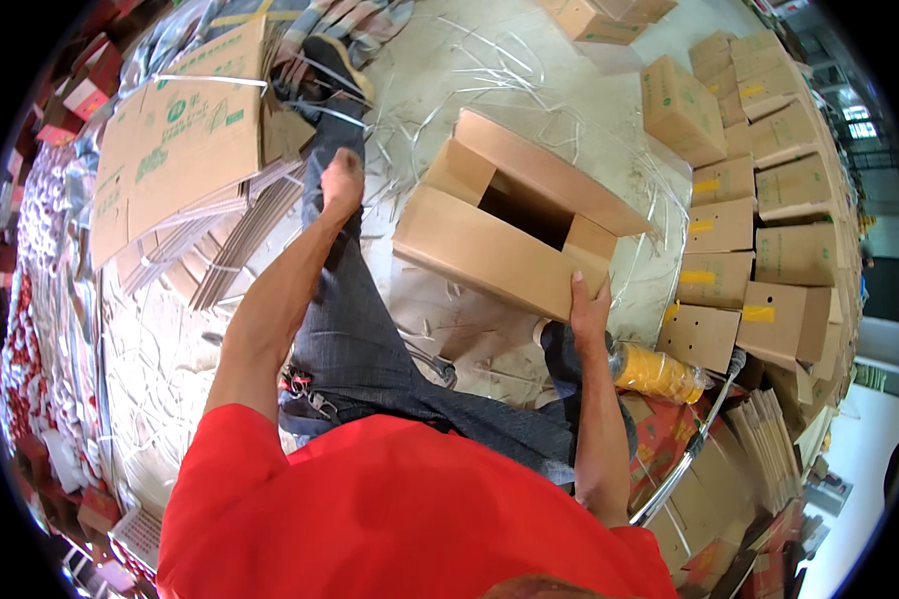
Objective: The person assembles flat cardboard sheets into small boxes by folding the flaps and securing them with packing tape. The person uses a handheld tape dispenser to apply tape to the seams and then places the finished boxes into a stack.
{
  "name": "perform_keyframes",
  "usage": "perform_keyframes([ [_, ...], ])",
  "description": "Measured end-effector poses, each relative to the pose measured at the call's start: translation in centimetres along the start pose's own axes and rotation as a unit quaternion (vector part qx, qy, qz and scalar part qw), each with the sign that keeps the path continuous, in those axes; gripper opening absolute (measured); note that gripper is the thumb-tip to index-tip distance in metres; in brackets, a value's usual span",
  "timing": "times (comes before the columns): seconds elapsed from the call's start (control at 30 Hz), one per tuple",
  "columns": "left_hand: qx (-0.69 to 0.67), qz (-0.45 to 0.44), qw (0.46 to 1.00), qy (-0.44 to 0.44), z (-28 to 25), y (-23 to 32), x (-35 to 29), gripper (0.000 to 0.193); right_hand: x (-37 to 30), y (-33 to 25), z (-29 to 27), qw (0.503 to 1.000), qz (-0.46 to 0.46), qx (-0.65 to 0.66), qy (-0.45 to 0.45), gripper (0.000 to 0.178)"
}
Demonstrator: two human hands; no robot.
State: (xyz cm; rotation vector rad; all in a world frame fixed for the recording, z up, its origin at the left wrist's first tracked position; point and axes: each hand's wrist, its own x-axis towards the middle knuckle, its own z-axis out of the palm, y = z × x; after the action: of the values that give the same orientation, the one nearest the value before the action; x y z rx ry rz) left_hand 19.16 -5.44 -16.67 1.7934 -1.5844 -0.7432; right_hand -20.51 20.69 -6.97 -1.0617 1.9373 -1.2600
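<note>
Person in red shirt, legs planted wide, bent over an open brown cardboard box (489, 260). Box sits ahead of the body, right of centre, mouth facing up, dark inside; whether its base rests on the floor, cannot tell. Right hand (589, 311) pinches the near right corner: thumb on the long near panel, fingers round the short end. A corner grip, I judge, to steady the box while leaving the mouth unblocked. Left hand (343, 182) at the left leg, fingers curled together; whether they hold anything, cannot tell. Beside it, a pile of flattened brown cartons with green print (190, 125), bound by white plastic straps (210, 79), presumably to stop it sliding. Yellow tape rolls in clear film (659, 373) near the right forearm, probably for easy reach.
</note>
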Motion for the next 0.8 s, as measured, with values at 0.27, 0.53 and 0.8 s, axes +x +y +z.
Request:
perform_keyframes([
  [0.27,-0.208,0.178,0.938,-0.212,-1.8,8.8,-3.6,0.082,0.1,1.1,-0.3,1.000,-0.002,-0.009,-0.006,0.049],
  [0.53,-0.122,0.164,0.958,-0.200,0.3,10.7,-4.9,0.081,1.5,1.4,-1.0,0.998,0.058,0.006,-0.019,0.054],
  [0.8,-0.127,0.080,0.984,-0.090,-3.2,10.4,-8.7,0.039,0.2,0.5,-0.5,0.998,0.062,-0.005,-0.033,0.059],
])
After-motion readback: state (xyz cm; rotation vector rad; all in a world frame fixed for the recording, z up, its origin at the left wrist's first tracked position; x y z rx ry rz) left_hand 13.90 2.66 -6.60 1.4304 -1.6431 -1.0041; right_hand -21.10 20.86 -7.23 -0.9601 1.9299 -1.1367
